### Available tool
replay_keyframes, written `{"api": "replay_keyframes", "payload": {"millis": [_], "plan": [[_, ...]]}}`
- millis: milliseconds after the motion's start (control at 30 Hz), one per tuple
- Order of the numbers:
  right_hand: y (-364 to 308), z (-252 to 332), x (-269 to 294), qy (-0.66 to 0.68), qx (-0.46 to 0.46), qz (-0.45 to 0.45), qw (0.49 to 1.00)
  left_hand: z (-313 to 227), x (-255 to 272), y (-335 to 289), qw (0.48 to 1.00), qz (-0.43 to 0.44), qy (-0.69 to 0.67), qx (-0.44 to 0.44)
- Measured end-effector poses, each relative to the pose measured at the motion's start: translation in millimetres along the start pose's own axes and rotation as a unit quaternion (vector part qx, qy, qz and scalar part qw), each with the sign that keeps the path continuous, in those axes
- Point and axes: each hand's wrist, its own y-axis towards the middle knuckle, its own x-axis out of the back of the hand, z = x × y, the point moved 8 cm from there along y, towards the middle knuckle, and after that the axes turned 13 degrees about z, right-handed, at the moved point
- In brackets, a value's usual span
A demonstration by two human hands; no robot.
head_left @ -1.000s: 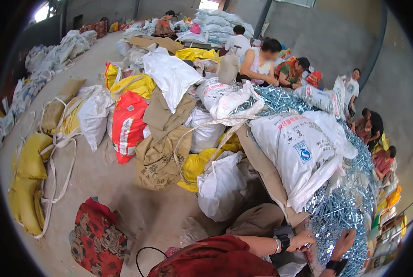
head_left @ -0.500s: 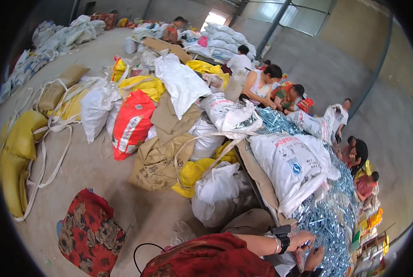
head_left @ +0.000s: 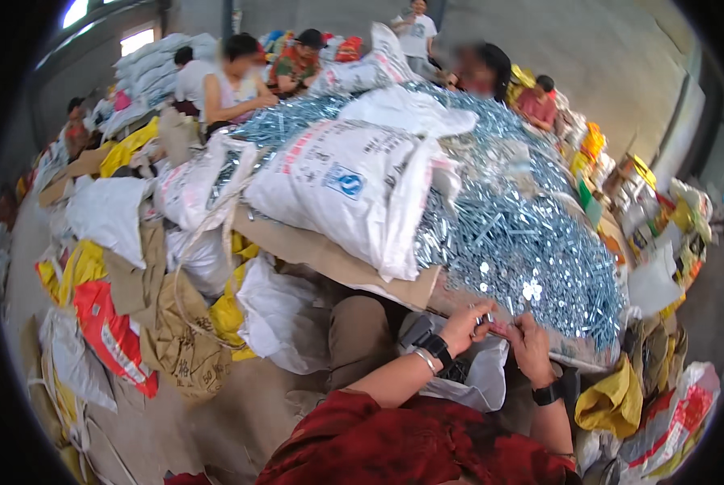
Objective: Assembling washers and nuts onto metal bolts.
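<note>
At the near edge of a heap of shiny bluish metal bolts and washers, both hands are held close together. My left hand is closed, with small metal pieces showing between thumb and fingers; their exact kind is too small to tell. My right hand sits just beside it, its thumb and fingers pinched together, and what they hold is hidden. Right below the hands an open white sack has dark metal pieces inside. A large white woven sack lies on the heap, left of the hands.
Brown cardboard edges the heap. Several people sit around its far side, including a person in a light sleeveless top. Filled and slack sacks crowd the left, one of them a red sack. A yellow sack lies at the right.
My view has swung right, so the heap and both hands now appear nearer the middle. The hands stay close together at the heap's edge, and the open white sack below shows more fully.
</note>
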Motion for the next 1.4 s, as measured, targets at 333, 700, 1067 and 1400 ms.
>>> {"api": "replay_keyframes", "payload": {"millis": [333,700,1067,1400], "plan": [[-7,-5,-3,0.234,0.021,0.108,0.966,-50,0,-8,0.994,0.086,-0.045,-0.055],[-8,-25,-13,0.244,-0.02,0.142,0.959,-31,-12,-9,0.995,0.037,0.094,-0.01],[40,38,-15,0.058,0.232,-0.157,0.958,17,0,-9,0.993,0.045,0.024,0.102],[35,-125,-24,0.059,-0.058,-0.054,0.995,-3,-4,-5,0.977,-0.005,0.15,0.149]]}}
